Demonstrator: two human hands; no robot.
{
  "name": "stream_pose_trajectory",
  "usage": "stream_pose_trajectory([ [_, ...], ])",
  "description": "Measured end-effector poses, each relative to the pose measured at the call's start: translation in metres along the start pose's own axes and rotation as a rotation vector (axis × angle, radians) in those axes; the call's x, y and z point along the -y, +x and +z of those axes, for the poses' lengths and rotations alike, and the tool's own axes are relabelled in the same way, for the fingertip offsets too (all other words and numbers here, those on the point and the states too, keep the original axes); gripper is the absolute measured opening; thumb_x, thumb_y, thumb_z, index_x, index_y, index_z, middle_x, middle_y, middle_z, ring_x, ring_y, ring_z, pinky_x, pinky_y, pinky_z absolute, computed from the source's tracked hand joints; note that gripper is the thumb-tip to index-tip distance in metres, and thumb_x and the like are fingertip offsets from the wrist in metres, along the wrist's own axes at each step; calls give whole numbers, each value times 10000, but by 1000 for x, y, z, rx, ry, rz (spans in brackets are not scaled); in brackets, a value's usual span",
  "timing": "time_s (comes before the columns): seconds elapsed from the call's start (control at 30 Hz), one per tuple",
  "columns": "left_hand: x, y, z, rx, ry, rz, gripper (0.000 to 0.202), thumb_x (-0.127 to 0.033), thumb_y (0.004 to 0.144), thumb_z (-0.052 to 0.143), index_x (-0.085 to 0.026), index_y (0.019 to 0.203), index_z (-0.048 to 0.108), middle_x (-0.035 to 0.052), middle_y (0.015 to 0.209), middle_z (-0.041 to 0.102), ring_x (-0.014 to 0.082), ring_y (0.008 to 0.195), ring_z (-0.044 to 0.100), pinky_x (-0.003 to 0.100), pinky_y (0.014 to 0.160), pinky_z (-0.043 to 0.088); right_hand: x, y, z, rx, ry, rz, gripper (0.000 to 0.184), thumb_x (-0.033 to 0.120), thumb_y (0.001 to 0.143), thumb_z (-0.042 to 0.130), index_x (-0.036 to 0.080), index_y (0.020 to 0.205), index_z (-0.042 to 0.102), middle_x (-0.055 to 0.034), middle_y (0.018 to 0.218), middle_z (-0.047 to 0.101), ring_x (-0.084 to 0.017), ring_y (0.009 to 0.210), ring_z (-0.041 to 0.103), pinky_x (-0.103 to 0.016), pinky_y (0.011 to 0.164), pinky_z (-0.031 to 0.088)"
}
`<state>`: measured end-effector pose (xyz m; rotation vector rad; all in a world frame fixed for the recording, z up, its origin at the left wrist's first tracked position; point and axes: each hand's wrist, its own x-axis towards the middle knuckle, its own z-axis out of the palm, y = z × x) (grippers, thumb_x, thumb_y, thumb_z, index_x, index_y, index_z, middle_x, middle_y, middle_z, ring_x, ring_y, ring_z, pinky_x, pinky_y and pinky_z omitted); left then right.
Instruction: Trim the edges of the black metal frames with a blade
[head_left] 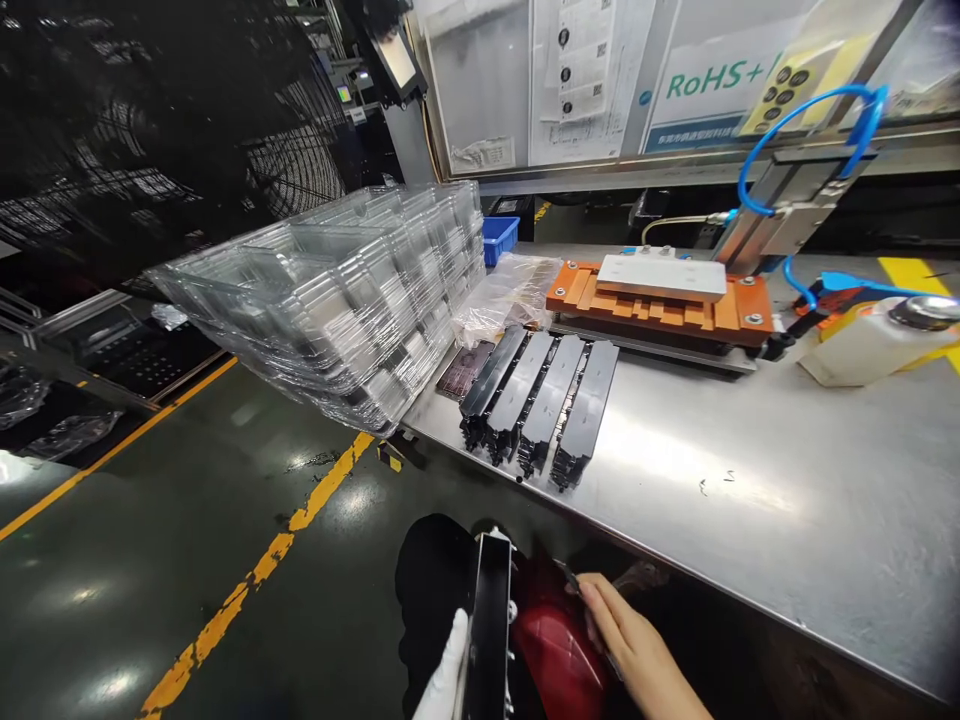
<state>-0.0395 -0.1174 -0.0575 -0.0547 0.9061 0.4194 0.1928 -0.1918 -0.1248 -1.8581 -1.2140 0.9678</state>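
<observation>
A steel bench (750,480) runs along the right of a factory floor marked with yellow lines. Below its near edge, the white-gloved left hand (444,678) grasps a long black plastic part (487,630) standing on end. The bare right hand (630,645) pinches a thin dark tool (571,577) just beside it. Four like parts (540,405) lie in a row on the bench, right of stacked clear trays (337,300).

At the bottom edge of the frame, the gloved left hand (444,680) is cut off below the fingers, as is the long black part (487,630) it holds. The bare right hand (626,645) pinches a thin tool (571,578) too small to identify. Wall notices (581,60) at upper centre are unreadable.
</observation>
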Motion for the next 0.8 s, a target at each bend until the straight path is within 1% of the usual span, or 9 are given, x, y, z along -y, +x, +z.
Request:
stream_pose_trajectory([
  [0.07,-7,8,3,-7,6,34,390,-446,963,545,-193,1258,572,107,1189,624,197,982,632,373,808,576,30,-6,0,152,151,13,442,570,1022,279,263,1023,597,13,951,673,-129,925,662,-190,839,491],
  [0.13,-11,12,4,-16,25,37,385,-446,956,559,-173,1225,587,100,1154,633,198,971,634,377,808,574,56,-6,-2,251,195,22,453,598,1011,285,250,920,560,18,908,629,-135,894,623,-208,831,454],
  [0.23,-13,12,5,-24,73,4,443,-495,952,547,-148,1225,584,101,1119,638,199,943,639,384,795,575,76,1,-4,276,148,4,470,628,1000,277,249,904,538,25,875,603,-141,835,589,-245,796,415],
  [0.33,-12,10,5,-20,109,-11,483,-533,951,528,-159,1253,570,107,1118,642,200,935,643,383,784,577,82,2,-6,242,100,-18,471,619,1005,266,254,901,545,33,876,610,-135,831,584,-247,780,393],
  [0.5,-13,10,7,-12,113,12,400,-472,957,547,-163,1206,595,100,1140,632,196,965,631,385,822,568,87,-9,-9,446,40,-119,512,630,987,313,215,760,509,29,761,588,-117,714,543,-241,666,358],
  [0.53,-13,10,8,-12,111,19,385,-458,957,552,-162,1199,597,99,1145,629,196,971,628,385,828,566,88,-9,-9,439,53,-102,520,636,985,304,214,761,509,25,762,590,-121,716,544,-242,665,361],
  [0.67,-14,8,8,-4,103,56,380,-430,949,575,-146,1202,592,100,1153,622,203,987,626,396,837,564,87,-3,-9,282,98,-13,512,634,992,262,229,831,530,16,811,604,-136,768,568,-244,728,405],
  [0.7,-16,7,9,1,99,72,365,-414,950,578,-148,1199,593,101,1162,619,202,996,624,397,845,563,87,-4,-10,293,80,-24,503,627,993,275,231,822,535,18,806,608,-137,760,572,-245,723,408],
  [0.8,-21,5,9,18,90,122,302,-358,951,583,-163,1181,602,100,1199,608,198,1029,613,394,874,556,91,-18,-17,431,42,-108,472,619,973,360,239,780,563,22,772,625,-141,712,583,-240,651,404],
])
